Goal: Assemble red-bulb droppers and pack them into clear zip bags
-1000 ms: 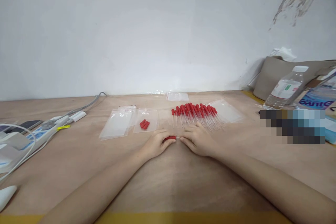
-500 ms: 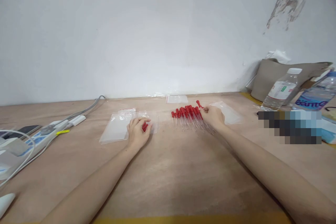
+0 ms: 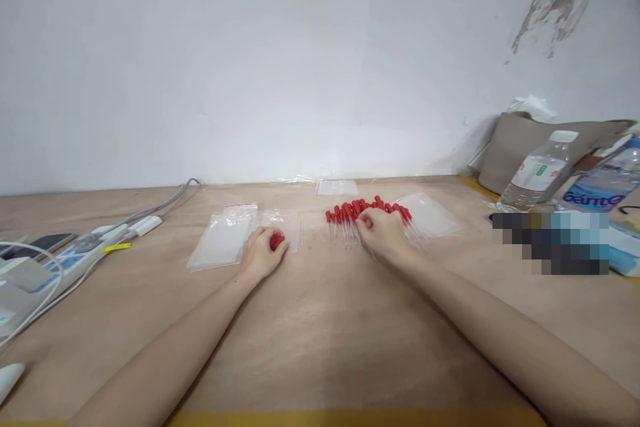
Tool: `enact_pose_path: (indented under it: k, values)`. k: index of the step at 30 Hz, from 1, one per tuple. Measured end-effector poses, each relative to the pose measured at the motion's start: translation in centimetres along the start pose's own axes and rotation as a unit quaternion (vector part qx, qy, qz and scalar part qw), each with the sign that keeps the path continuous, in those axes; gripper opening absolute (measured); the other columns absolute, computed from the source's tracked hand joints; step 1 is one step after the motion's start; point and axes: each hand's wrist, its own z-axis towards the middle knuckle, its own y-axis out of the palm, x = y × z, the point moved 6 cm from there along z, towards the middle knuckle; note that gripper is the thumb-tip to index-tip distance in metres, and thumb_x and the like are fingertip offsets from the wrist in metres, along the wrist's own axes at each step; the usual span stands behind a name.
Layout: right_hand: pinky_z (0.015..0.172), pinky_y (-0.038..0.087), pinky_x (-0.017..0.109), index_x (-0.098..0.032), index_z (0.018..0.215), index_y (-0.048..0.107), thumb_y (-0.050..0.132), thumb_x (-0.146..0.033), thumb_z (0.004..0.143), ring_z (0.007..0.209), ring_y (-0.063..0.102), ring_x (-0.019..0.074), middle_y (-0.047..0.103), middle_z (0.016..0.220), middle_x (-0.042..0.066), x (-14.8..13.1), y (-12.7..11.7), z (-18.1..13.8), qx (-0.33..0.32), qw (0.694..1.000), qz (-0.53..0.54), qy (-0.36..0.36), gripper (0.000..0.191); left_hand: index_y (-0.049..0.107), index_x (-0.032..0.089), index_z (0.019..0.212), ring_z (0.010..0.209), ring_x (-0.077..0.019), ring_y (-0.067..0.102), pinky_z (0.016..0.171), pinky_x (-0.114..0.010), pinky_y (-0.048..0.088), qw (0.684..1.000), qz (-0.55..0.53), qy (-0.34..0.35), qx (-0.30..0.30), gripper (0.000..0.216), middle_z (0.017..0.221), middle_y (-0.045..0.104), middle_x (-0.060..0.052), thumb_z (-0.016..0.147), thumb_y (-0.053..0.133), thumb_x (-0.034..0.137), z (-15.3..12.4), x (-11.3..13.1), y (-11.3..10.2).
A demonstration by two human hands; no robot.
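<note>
Several droppers point(image 3: 350, 213), with red rubber bulbs and thin clear tubes, lie side by side in a row, bulbs pointing away from me. My right hand point(image 3: 383, 230) is over the middle of this row, thumb and fingers pressed together; what they pinch is hidden. To the left, my left hand point(image 3: 263, 252) rests on the table with its fingers curled around several small red rubber bulbs point(image 3: 277, 241). Under and beside it are clear plastic bags point(image 3: 220, 240). A few thin clear tubes point(image 3: 301, 230) lie just right of that hand.
More clear bags lie right of the droppers point(image 3: 433, 213) and by the wall point(image 3: 337, 187). At left are a power strip point(image 3: 75, 257), cables and a dark phone point(image 3: 43, 248). Two bottles, one with a white cap point(image 3: 537, 170), and a grey-brown bag point(image 3: 505, 147) stand at right.
My right hand has moved left and slightly toward me along the dropper row, uncovering bulbs at its right end. My left hand stays around the red bulbs, its fingers drawn in a little.
</note>
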Motion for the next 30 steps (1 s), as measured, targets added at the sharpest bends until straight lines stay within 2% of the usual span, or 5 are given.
enact_pose_path:
  k: [6, 10, 16, 22, 30]
  values:
    - [0.074, 0.027, 0.033, -0.017, 0.081, 0.063, 0.040, -0.028, 0.082, 0.082, 0.057, 0.0196, 0.065, 0.086, 0.009, -6.5, 4.4, 1.5, -0.124, 0.990, -0.057, -0.033, 0.025, 0.052, 0.018, 0.094, 0.091, -0.0217, 0.053, 0.081, -0.034, 0.042, 0.999, -0.018, -0.007, 0.030, 0.027, 0.094, 0.054, -0.006, 0.072, 0.056, 0.032, -0.1, -0.1, -0.4]
    - [0.077, 0.028, 0.036, -0.014, 0.090, 0.063, 0.042, -0.031, 0.081, 0.085, 0.058, 0.0234, 0.064, 0.093, 0.014, -7.6, 6.7, 3.4, -0.174, 0.979, -0.089, 0.058, 0.028, 0.049, 0.018, 0.084, 0.088, -0.0227, 0.051, 0.076, -0.035, 0.043, 0.999, 0.001, -0.034, 0.041, 0.031, 0.087, 0.049, -0.005, 0.066, 0.061, 0.041, -0.5, 0.0, -0.8]
    - [0.078, 0.027, 0.040, -0.014, 0.090, 0.065, 0.046, -0.022, 0.078, 0.085, 0.059, 0.0246, 0.065, 0.088, 0.018, -8.5, 8.1, 4.1, -0.214, 0.968, -0.102, 0.079, 0.024, 0.049, 0.019, 0.071, 0.076, -0.0184, 0.052, 0.068, -0.031, 0.043, 0.999, 0.003, -0.028, 0.031, 0.019, 0.080, 0.047, -0.003, 0.071, 0.055, 0.037, -0.6, 0.2, -0.7]
    - [0.078, 0.026, 0.039, -0.011, 0.092, 0.063, 0.044, -0.022, 0.079, 0.084, 0.059, 0.0247, 0.064, 0.088, 0.018, -8.7, 6.8, 3.4, -0.201, 0.973, -0.098, 0.054, 0.025, 0.051, 0.019, 0.067, 0.075, -0.0194, 0.052, 0.066, -0.030, 0.041, 0.997, 0.058, 0.013, 0.045, 0.017, 0.077, 0.053, -0.004, 0.077, 0.048, 0.032, -0.6, 0.7, -0.9]
    - [0.078, 0.028, 0.035, -0.015, 0.085, 0.048, 0.032, -0.024, 0.088, 0.067, 0.055, 0.0159, 0.063, 0.076, 0.006, -4.4, 0.7, -1.7, -0.073, 0.995, 0.029, -0.060, 0.019, 0.052, 0.018, 0.064, 0.075, -0.0222, 0.052, 0.068, -0.033, 0.038, 0.982, 0.145, 0.108, 0.050, 0.027, 0.073, 0.056, -0.008, 0.085, 0.038, 0.028, -0.6, 2.6, -1.4]
